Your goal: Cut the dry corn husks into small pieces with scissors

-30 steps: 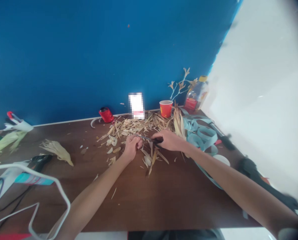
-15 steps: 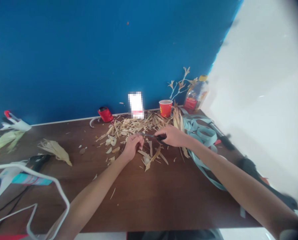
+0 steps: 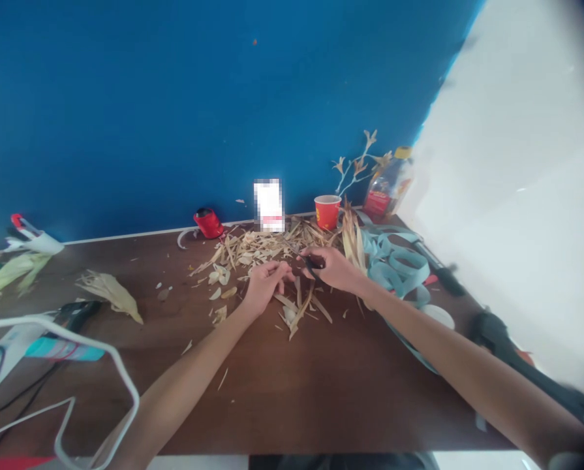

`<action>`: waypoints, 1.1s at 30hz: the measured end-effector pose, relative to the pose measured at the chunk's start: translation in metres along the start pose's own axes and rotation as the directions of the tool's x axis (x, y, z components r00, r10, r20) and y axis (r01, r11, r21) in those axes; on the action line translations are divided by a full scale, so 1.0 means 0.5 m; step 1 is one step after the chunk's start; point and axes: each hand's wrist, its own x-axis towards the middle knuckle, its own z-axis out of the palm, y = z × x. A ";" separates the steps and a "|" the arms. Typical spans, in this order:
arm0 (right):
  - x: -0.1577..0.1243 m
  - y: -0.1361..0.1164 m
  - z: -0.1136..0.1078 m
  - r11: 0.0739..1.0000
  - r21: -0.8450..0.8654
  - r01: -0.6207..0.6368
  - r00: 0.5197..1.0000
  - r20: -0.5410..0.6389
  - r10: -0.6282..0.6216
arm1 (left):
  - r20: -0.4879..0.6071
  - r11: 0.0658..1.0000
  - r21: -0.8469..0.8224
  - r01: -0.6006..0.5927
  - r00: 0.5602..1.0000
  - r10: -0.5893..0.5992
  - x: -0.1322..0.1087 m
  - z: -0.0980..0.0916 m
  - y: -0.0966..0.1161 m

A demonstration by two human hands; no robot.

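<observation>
In the head view my right hand point(image 3: 333, 266) is closed round the dark handles of a pair of scissors point(image 3: 312, 266), whose blades point up and left over the scraps. My left hand point(image 3: 268, 282) is just left of it, fingers pinched together; whatever lies between the fingertips is too small or hidden to name. Behind both hands spreads a heap of dry corn husk scraps point(image 3: 257, 245). Several longer husk strips point(image 3: 299, 313) lie on the brown table point(image 3: 282, 398) just in front of them.
A red paper cup point(image 3: 327, 213) with husk flowers point(image 3: 359, 166) behind it and a plastic bottle point(image 3: 382, 190) stand at the back right. Pale blue ribbon point(image 3: 404, 267) lies coiled at right, beside a glue gun point(image 3: 492, 333). A white cable point(image 3: 118, 359) loops at left near a husk bundle point(image 3: 110, 294).
The scissors' blades have swung from pointing left at my left fingers to pointing up and left. My left hand has shifted slightly right. The whole view has moved a little.
</observation>
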 end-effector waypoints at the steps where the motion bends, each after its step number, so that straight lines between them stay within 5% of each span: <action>1: 0.000 0.000 -0.001 1.000 -0.011 0.008 1.000 0.003 -0.008 | 0.006 1.000 -0.005 0.011 1.000 -0.011 -0.001 0.001 0.001; 16: -0.009 0.000 0.030 0.998 -0.039 0.039 0.994 -0.100 -0.043 | 0.218 0.985 0.164 -0.054 0.976 0.017 -0.008 0.009 0.000; 22: -0.005 0.017 0.038 0.999 0.043 -0.004 0.996 -0.090 0.008 | 0.162 0.982 0.167 -0.094 0.985 0.066 -0.010 0.010 0.005; 27: -0.010 0.015 0.045 1.000 0.023 0.002 0.997 -0.075 0.000 | 0.013 0.994 0.091 -0.062 0.998 0.061 -0.008 0.010 0.005; 33: -0.017 0.024 0.047 0.992 -0.116 -0.047 0.998 -0.045 0.042 | -0.117 0.996 -0.048 -0.069 0.991 0.063 -0.008 0.002 0.010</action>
